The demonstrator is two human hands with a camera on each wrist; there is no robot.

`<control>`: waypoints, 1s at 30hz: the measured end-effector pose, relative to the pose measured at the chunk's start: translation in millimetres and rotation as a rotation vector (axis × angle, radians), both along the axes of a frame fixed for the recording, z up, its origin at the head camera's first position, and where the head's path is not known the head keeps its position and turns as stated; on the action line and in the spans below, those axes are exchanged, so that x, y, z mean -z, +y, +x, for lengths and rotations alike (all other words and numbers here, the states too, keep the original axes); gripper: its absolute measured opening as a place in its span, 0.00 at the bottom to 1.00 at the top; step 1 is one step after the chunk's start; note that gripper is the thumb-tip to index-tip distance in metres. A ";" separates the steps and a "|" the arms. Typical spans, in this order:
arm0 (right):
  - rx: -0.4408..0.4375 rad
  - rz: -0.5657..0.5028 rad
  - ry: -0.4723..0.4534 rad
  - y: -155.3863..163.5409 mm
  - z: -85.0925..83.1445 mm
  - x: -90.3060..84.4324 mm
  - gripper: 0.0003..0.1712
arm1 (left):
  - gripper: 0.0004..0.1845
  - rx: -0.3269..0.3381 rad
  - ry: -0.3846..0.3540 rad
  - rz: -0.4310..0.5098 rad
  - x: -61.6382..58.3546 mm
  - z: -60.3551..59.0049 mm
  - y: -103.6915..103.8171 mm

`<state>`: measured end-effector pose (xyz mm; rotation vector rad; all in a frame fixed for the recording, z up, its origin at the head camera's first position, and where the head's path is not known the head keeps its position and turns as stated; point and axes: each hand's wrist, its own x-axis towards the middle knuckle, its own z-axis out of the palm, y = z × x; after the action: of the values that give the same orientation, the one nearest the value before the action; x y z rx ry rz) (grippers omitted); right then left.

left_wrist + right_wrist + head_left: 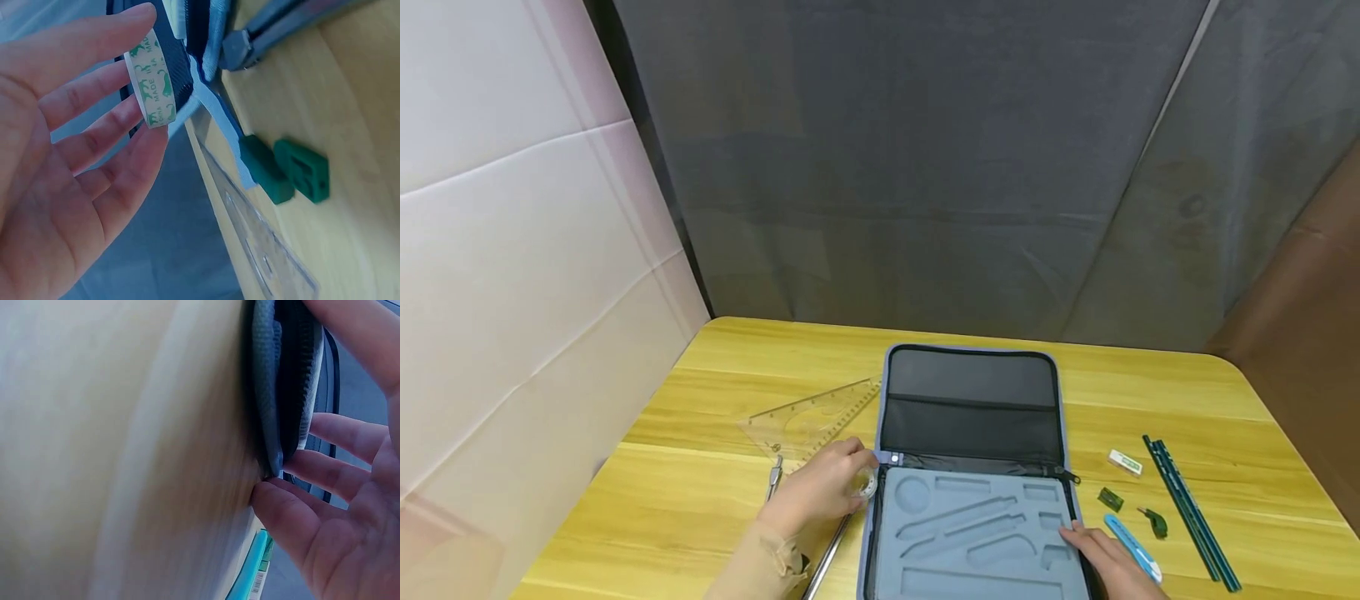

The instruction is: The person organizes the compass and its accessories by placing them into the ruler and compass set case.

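Observation:
My left hand (823,487) pinches a small roll of clear tape (867,483) between thumb and fingertips, beside the left edge of an open zip case (972,417). Green print shows on the roll's white core (153,81) in the left wrist view. The case's lower half holds a grey-blue insert (951,575) with shaped recesses. At the case's right edge my right hand (1112,560) grips the rim, thumb over the insert side and fingers against the outer side (269,394).
Left of the case lie a clear set square (808,417), a metal compass (775,477) and two dark green blocks (303,169). Right of it are an eraser (1125,462), a sharpener (1110,499), a small green piece (1154,522), a light-blue cutter (1133,546) and dark green pencils (1195,512).

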<state>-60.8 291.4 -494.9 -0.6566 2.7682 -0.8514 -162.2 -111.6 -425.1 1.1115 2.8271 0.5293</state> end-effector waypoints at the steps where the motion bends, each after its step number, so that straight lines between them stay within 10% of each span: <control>1: -0.002 -0.002 0.009 0.2 0.2 0.2 0.44 | 0.20 0.002 -0.005 -0.001 0.0 -0.4 1.5; 30: 0.013 0.005 0.041 -4.2 3.9 -6.6 0.44 | 0.21 0.108 -0.057 -0.043 -4.9 -4.8 46.4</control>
<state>-56.8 287.2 -488.3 -0.6634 2.8128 -0.8420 -167.0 -65.1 -420.2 1.2127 2.6981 0.4818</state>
